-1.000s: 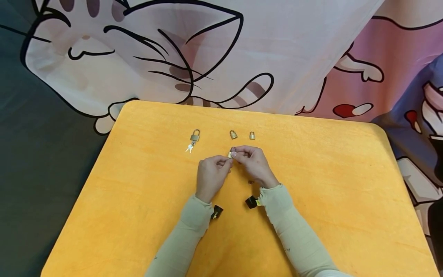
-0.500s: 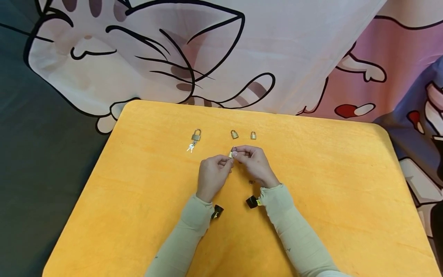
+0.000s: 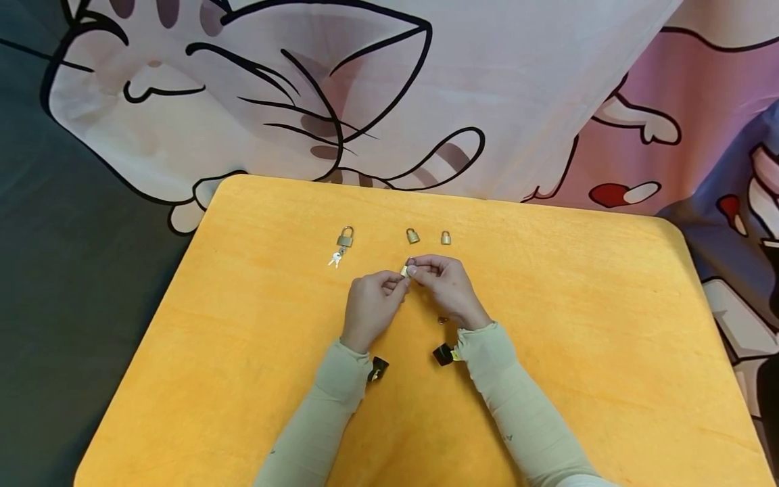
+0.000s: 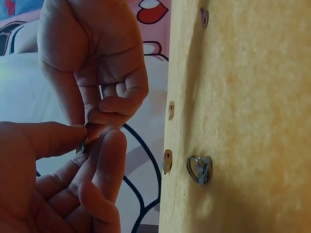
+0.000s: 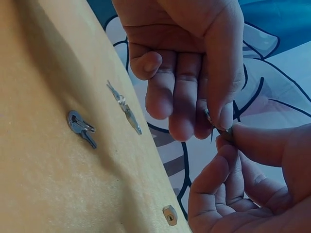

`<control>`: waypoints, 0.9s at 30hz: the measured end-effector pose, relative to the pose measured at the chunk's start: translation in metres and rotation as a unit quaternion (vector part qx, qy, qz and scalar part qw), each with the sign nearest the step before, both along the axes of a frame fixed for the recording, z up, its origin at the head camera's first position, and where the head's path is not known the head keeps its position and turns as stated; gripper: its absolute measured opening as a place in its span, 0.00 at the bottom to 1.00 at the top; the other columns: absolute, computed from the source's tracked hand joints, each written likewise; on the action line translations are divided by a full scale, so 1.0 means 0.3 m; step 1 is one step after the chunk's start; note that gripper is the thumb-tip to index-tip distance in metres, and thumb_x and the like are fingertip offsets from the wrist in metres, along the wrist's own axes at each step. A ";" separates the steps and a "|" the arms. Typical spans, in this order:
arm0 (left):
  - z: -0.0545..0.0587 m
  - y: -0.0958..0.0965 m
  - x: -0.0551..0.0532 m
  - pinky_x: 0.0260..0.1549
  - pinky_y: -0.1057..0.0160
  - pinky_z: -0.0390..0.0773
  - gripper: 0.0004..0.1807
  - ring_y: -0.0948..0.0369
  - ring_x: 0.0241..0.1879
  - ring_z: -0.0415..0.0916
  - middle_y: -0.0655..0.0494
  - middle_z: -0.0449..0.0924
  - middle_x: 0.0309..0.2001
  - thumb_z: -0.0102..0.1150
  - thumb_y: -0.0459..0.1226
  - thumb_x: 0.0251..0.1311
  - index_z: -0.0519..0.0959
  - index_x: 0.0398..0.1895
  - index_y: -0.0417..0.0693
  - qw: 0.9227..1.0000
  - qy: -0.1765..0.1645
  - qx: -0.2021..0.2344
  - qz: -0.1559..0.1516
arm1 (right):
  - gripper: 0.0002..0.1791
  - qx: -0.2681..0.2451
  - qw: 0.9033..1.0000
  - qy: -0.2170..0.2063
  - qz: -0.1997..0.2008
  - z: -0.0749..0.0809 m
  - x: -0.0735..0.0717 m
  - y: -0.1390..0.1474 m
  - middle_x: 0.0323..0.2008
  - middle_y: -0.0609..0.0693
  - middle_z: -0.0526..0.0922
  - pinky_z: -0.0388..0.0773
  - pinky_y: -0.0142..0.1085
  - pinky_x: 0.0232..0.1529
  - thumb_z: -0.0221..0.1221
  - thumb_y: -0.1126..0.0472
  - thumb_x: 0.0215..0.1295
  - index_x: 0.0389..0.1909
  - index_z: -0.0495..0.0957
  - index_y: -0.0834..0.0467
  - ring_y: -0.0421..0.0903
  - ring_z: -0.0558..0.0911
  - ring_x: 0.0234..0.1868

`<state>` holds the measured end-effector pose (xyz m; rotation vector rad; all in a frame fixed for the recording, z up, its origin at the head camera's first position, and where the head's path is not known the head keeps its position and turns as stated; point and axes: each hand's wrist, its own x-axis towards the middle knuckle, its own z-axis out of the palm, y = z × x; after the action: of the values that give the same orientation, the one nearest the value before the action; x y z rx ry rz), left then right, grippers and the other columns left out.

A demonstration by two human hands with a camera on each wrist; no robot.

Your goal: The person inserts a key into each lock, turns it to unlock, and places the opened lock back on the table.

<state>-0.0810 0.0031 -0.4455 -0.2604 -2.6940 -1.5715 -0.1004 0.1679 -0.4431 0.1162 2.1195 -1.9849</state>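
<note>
Above the table, both hands meet at a small brass padlock (image 3: 404,271). My right hand (image 3: 449,287) pinches it between thumb and index finger, covering most of its body. My left hand (image 3: 374,304) has thumb and index finger together at the lock's lower end, pinching what looks like a small key (image 4: 84,143), mostly hidden by the fingertips. The other fingers of both hands curl loosely. Beyond the hands stand two brass padlocks, a middle one (image 3: 412,236) and a smaller right one (image 3: 446,238). A larger padlock (image 3: 344,241) lies left with keys (image 3: 336,258) attached.
Keys on a ring (image 5: 79,127) lie on the yellow table (image 3: 243,304), hidden under the hands in the head view. A small dark metal piece (image 3: 442,320) lies by the right wrist. A printed curtain (image 3: 517,95) hangs behind the table's far edge.
My left wrist has shifted very slightly left. Both hands keep their pinch at the padlock, and the things on the table have not moved.
</note>
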 end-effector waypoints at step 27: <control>-0.010 -0.060 -0.012 0.29 0.59 0.81 0.13 0.63 0.26 0.83 0.57 0.87 0.31 0.69 0.41 0.62 0.86 0.45 0.42 0.992 0.005 -0.112 0.059 | 0.13 0.157 0.987 0.003 0.021 0.088 -0.207 -0.034 0.37 0.54 0.86 0.79 0.39 0.39 0.65 0.57 0.68 0.47 0.85 0.62 0.59 0.82 0.41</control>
<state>-0.0845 -0.0148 -0.4486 -0.1063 -2.8198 -1.2354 -0.1625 0.1577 -0.4166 0.1174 2.4029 -1.6159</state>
